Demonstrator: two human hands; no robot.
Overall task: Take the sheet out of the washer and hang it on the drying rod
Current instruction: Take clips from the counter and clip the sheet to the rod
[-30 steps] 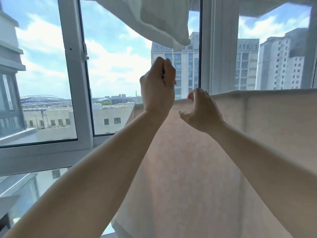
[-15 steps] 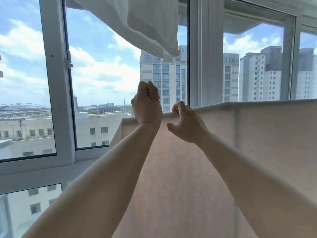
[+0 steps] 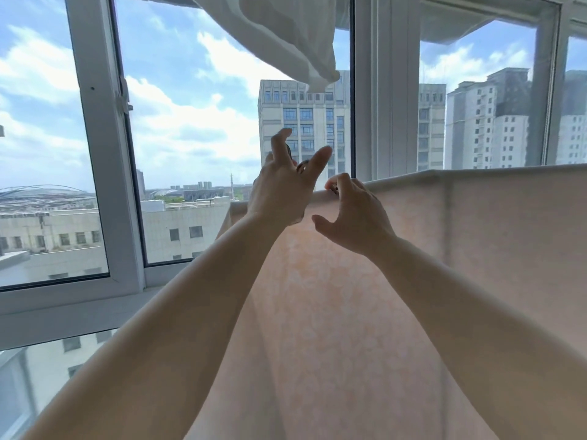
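The sheet [image 3: 413, 265] hangs before the window [image 3: 104, 173]; both hands [image 3: 279, 192] at its top edge, a cloth [image 3: 286, 36] above.

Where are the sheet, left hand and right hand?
sheet [image 3: 508, 223]: head view, flat face right of the hands.
left hand [image 3: 281, 192]: head view, back of hand.
right hand [image 3: 355, 217]: head view, back of hand.

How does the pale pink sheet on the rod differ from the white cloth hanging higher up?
The pale pink patterned sheet hangs flat and taut over the rod; the white cloth droops in loose folds to a point. The sheet sits level with the hands, the cloth above them. The right hand touches only the sheet. Both are backlit by the window.
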